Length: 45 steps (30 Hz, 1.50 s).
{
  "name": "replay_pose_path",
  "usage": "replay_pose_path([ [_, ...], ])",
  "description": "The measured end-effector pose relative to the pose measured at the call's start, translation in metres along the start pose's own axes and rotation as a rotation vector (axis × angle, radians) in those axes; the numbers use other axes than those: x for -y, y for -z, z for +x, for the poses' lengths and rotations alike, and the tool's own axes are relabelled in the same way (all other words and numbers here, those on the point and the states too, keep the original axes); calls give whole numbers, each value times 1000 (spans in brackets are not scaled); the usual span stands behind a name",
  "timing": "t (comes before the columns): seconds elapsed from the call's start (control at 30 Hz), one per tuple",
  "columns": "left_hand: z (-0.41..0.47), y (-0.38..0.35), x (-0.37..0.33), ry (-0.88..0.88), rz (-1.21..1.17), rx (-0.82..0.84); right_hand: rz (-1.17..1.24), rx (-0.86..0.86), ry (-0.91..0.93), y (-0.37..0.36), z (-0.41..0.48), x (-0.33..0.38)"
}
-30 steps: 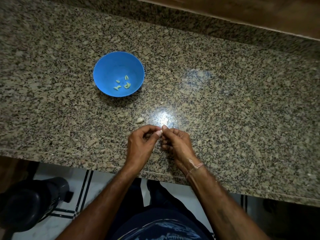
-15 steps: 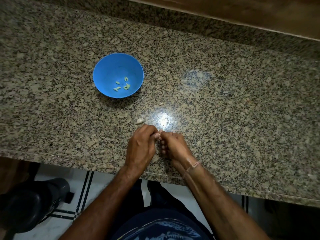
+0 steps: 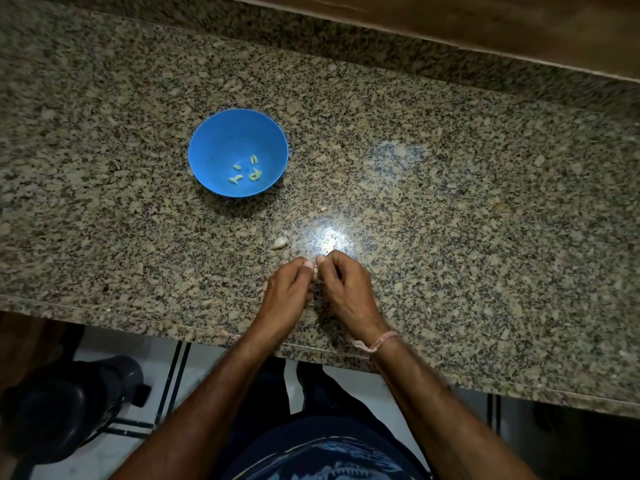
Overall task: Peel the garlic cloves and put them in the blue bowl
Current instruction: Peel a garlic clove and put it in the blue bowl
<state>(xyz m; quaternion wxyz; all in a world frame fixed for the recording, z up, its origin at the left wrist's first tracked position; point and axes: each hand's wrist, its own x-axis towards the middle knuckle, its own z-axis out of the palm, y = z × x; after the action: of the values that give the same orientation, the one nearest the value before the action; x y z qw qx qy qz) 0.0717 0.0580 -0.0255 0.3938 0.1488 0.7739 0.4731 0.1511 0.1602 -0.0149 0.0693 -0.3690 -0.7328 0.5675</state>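
Pinching garlic clove (image 3: pixel 315 270): left hand (image 3: pixel 287 293), right hand (image 3: pixel 347 289) fingers clamped; clove mostly hidden.

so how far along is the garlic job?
Done: several peeled cloves lie in the blue bowl.
In hand: the left hand and right hand pinch one small clove between their fingertips over the counter. Too small to tell how much skin is off.
Left: one loose clove lies on the counter beyond the hands, apparently unpeeled. Both have yet to go into the bowl.
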Motion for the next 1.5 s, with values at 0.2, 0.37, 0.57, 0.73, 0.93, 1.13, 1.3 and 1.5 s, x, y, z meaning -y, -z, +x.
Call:
replay_pose_path([
  [0.2,-1,1,-6,16,-124,-5,52,7,-8,1,3,-4],
  [0.37,0,3,3,-84,23,-80,220,49,-195,0,6,-6],
  [0.57,0,-1,9,65,-61,-118,168,-11,-185,-2,6,-13],
  [0.73,2,-3,6,92,-98,-195,-27,-65,-9,4,-1,-16],
  [0.93,-1,-2,0,53,-32,-210,62,-92,50,3,-5,-11],
  [1.13,-7,0,-7,-26,101,-203,28,-89,47,5,-2,-12],
  [1.3,-10,-3,-5,-71,158,-219,-8,-95,52,5,-1,-12],
  [1.5,-12,-4,-8,-127,202,-249,167,-78,-67,5,0,-14],
])
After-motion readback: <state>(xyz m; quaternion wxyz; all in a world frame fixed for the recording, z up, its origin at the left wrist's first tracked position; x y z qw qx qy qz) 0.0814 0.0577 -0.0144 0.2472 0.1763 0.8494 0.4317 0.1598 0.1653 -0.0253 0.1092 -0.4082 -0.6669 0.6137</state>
